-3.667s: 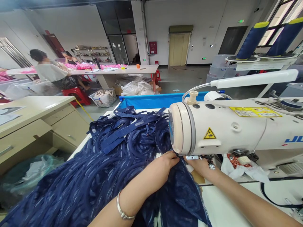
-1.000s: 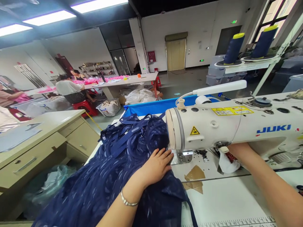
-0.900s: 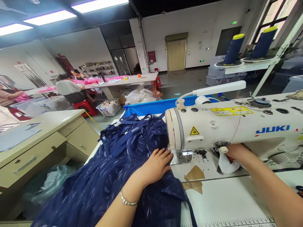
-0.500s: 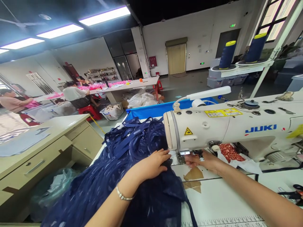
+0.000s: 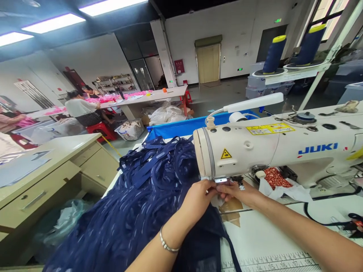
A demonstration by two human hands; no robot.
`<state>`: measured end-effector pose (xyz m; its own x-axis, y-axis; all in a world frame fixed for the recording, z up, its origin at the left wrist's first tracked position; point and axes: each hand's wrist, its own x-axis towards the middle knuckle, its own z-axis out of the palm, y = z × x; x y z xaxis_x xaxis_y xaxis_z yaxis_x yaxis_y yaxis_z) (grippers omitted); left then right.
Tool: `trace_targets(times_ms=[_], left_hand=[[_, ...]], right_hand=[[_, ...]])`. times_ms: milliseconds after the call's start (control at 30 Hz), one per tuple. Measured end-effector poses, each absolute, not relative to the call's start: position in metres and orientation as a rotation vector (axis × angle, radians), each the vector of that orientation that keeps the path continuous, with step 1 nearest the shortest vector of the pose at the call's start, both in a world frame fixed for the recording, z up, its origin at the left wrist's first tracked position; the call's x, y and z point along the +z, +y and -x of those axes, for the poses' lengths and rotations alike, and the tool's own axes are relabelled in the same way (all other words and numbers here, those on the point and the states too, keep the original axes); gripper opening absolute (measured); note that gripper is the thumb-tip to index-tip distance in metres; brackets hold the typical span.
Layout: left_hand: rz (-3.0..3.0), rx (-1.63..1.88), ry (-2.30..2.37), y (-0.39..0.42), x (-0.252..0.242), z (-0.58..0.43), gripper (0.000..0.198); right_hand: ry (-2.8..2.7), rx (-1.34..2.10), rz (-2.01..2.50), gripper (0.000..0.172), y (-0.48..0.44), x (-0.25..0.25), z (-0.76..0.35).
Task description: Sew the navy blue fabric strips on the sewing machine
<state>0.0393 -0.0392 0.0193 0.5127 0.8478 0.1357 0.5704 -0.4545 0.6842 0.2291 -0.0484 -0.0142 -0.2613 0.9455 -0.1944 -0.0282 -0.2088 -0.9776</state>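
Note:
A big heap of navy patterned fabric (image 5: 136,200) with navy straps lies on the white sewing table (image 5: 272,238), left of a cream JUKI sewing machine (image 5: 269,147). My left hand (image 5: 198,198), a silver bracelet on its wrist, lies over the fabric's edge with its fingers curled and pinched just under the presser foot (image 5: 224,180). My right hand (image 5: 236,192) comes in from the right, and its pinched fingertips meet those of the left at the same spot. What they pinch is too small to make out.
A cream desk with drawers (image 5: 42,162) stands on the left, and a blue bin (image 5: 181,128) behind the fabric. Two navy thread cones (image 5: 273,54) and a lamp arm (image 5: 252,102) rise over the machine. Scissors (image 5: 356,223) lie far right. People sit at a far table (image 5: 76,109).
My right hand left the machine's underside at the right and came to the presser foot. My left hand lifted its flat fingers off the fabric and pinched beside it.

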Motion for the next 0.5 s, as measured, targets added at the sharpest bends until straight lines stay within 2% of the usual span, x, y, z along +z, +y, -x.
trace_targets(times_ms=[300, 500], left_hand=[[-2.110, 0.576, 1.196, -0.038, 0.020, -0.038, 0.006], [-2.122, 0.561, 1.206, -0.038, 0.017, -0.035, 0.014]], right_hand=[[-1.243, 1.579, 1.220, 0.072, -0.047, -0.019, -0.218], [-1.358, 1.595, 1.225, 0.075, -0.050, -0.007, -0.224]])
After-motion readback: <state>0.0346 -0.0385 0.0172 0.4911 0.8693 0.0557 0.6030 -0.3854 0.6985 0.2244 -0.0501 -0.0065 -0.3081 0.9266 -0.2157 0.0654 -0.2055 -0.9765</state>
